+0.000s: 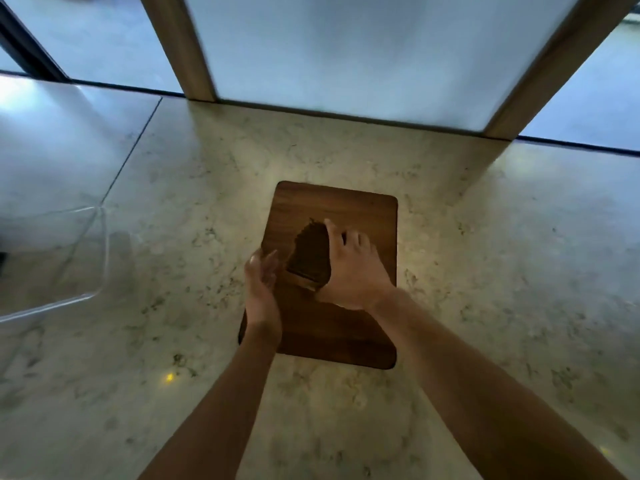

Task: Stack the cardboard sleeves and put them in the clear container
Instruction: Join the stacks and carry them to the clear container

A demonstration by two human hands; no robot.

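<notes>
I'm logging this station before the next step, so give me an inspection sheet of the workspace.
Surface: pale speckled stone counter bearing a dark wooden board.
Job's things: stack of cardboard sleeves on the board; clear container at far left, contents not discernible.
Clutter: nothing seen.
Hands: left hand flat against the stack's left edge; right hand spread over its right side.
Cables: nothing seen.
Surroundings: frosted panels in wooden frames behind the counter.
</notes>
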